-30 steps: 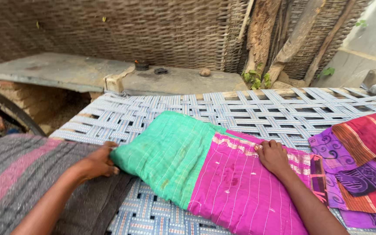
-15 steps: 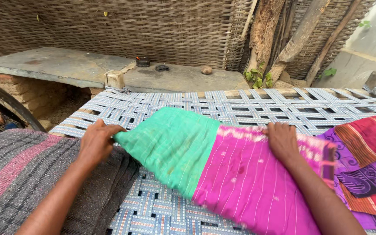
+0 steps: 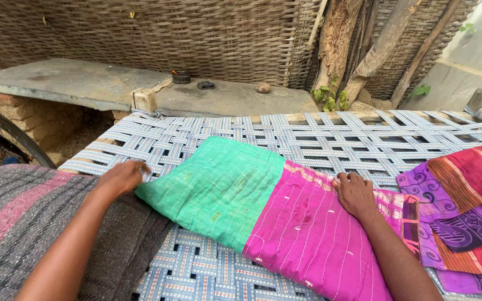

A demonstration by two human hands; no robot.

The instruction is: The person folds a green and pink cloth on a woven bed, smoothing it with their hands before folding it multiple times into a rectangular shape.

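Since approx half a sec ago the left hand (image 3: 121, 177) has slid off the green corner and now sits just left of it, over the edge of the grey blanket (image 3: 23, 223); the right hand (image 3: 355, 192) has stayed on the pink part, barely shifted.

Cloth (image 3: 252, 212) is a folded green-and-pink piece w/ thin white stripes, lying diagonally across the woven cot (image 3: 224, 134), green end toward upper left, pink end running down to lower right. It looks spread flat so folds stay even, and the right hand's weight seems to pin it so it doesn't slip on the webbing.

Left hand: arm reaches in from lower left, forearm lying over the blanket, wrist straight, fingers curled loosely downward. It's near the green edge, but whether fingertips pinch the cloth or just rest beside it – can't tell, knuckles hide that.

Right hand: arm comes from lower right, palm down, fingers spread flat on the pink section near its upper edge. Not grasping, just pressing, open and flat.

Other bits: a second cloth in purple, red and orange (image 3: 464, 212) lies at the right, touching the pink end. Behind the cot, a stone slab (image 3: 85, 83) w/ small dark objects, then a wicker wall (image 3: 168, 33) and tree trunks (image 3: 341, 44).
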